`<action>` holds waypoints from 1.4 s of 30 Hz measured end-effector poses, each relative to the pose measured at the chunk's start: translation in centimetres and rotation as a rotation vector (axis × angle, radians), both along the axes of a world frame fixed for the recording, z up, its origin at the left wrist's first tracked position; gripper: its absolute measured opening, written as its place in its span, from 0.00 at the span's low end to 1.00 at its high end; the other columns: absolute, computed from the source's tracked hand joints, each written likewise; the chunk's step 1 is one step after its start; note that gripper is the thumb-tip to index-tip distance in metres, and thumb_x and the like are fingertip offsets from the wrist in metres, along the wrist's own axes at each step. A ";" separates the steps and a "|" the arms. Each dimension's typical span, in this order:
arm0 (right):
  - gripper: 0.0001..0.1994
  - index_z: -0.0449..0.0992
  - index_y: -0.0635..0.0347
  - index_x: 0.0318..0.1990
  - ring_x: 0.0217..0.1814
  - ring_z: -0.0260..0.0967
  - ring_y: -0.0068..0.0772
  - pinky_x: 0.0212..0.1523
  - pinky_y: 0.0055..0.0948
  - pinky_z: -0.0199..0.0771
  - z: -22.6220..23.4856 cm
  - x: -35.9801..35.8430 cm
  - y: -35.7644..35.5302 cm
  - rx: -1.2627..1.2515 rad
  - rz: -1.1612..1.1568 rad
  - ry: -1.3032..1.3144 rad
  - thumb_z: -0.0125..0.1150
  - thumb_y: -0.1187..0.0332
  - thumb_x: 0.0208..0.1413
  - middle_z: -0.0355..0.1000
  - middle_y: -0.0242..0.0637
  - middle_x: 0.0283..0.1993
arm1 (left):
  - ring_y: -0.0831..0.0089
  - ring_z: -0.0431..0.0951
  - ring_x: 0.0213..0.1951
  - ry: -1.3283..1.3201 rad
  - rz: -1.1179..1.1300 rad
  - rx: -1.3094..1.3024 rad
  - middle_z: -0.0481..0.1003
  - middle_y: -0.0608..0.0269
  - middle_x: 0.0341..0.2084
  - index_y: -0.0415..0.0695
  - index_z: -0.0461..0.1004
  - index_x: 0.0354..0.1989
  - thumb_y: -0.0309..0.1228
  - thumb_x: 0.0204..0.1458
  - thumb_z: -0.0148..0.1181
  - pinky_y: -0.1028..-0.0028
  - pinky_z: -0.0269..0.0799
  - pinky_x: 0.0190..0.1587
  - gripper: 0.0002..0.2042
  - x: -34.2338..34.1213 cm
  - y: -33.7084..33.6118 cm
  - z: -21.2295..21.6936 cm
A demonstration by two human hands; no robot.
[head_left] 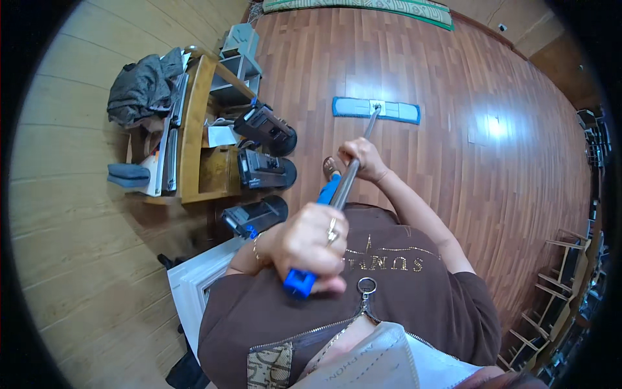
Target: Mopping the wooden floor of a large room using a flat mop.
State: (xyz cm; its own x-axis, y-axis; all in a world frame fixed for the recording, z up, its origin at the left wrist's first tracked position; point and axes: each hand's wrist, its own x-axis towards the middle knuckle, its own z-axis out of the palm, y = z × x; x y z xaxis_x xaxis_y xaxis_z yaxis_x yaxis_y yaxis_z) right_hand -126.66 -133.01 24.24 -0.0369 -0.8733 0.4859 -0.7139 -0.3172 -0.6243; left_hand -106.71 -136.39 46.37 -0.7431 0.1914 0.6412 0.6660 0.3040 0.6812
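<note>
A flat mop runs away from my body, its long metal handle (347, 185) slanting up from my chest to the floor. Close to me, my left hand (311, 241) is wrapped round the upper handle, just below its blue end cap (299, 283). Farther along, my right hand (364, 159) grips the same handle with curled fingers. The wide mop head (350, 107), light blue with a darker blue fringe, lies flat on the wood floor ahead, joined to the handle at a white centre plate. My sandalled foot (331, 166) shows beside the handle.
Left of me stands a wooden shelf (194, 129) with papers and a dark grey cloth (148, 87) on it. Several black devices (264, 170) line its side. A white cabinet (197, 275) is near my left elbow. Wooden racks (554, 282) stand at right; a rolled green mat (363, 5) lies at the far wall.
</note>
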 end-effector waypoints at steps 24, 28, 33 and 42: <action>0.08 0.77 0.50 0.27 0.37 0.70 0.41 0.52 0.48 0.57 -5.0 -11.7 -11.0 0.132 -0.638 0.079 0.60 0.59 0.51 0.74 0.35 0.29 | 0.67 0.76 0.44 -0.248 0.032 -0.415 0.75 0.66 0.33 0.47 0.74 0.29 0.31 0.39 0.68 0.57 0.55 0.60 0.09 -12.3 -16.8 -0.6; 0.04 0.75 0.50 0.28 0.37 0.71 0.40 0.53 0.46 0.58 -3.7 -14.0 -14.4 0.036 -0.493 0.083 0.60 0.63 0.50 0.74 0.35 0.30 | 0.62 0.80 0.37 -0.146 0.156 0.064 0.79 0.57 0.31 0.41 0.77 0.32 0.29 0.35 0.74 0.62 0.70 0.49 0.15 -12.6 -18.9 -1.7; 0.07 0.71 0.50 0.29 0.31 0.68 0.46 0.34 0.42 0.67 -4.8 -13.7 -17.6 -0.064 -0.247 0.086 0.58 0.69 0.39 0.69 0.37 0.26 | 0.59 0.78 0.31 0.169 0.422 0.474 0.76 0.51 0.28 0.41 0.65 0.47 0.52 0.41 0.69 0.60 0.75 0.39 0.33 -11.9 -19.6 -4.2; 0.06 0.70 0.49 0.25 0.21 0.70 0.44 0.22 0.41 0.69 -3.3 -19.3 -21.3 -0.044 -0.101 0.136 0.59 0.62 0.46 0.69 0.36 0.18 | 0.71 0.69 0.16 0.358 0.324 0.551 0.67 0.62 0.13 0.39 0.65 0.35 0.50 0.57 0.53 0.72 0.70 0.22 0.22 -19.1 -22.4 -2.2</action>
